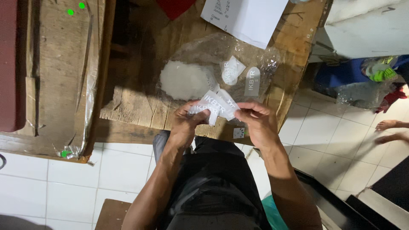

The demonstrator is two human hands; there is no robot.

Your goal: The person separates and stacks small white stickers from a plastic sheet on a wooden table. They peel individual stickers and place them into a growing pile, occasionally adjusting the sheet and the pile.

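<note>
So there's a rough wooden table (140, 106) with a clear plastic bag (260, 64) on it, loose white labels (252, 81) lying on the plastic. At the near edge, left hand (184, 127) and right hand (260, 123) both pinch a small bunch of white labels (218, 106).

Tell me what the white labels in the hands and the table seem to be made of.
White labels, held by left hand and right hand: likely thin woven fabric or satin tape; they flex and shine slightly. Table: rough unfinished wood, visible grain and splintered edge.
</note>
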